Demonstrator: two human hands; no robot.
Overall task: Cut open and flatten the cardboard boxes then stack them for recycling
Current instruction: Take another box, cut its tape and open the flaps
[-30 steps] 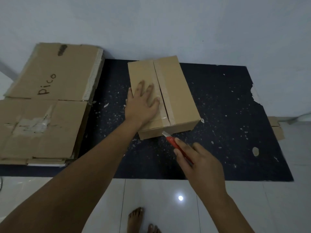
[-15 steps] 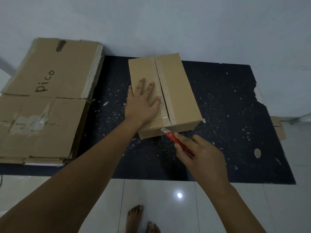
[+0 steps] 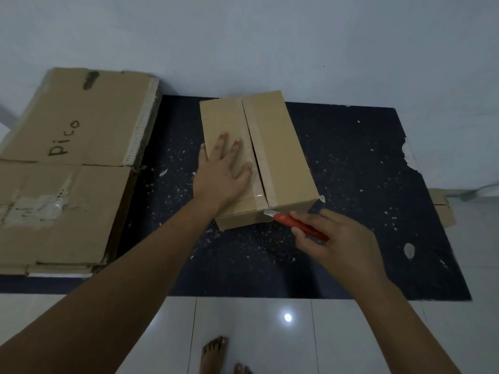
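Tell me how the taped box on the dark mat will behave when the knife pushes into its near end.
The taped box probably slides rather than tips: it lies low and long on the mat. The left hand pressing flat on top should hold it. Its panels look stiff, though likely light, so the cutter gripped by the right hand could shove it.

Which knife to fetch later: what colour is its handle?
Red, on the knife gripped by the right hand; head view.
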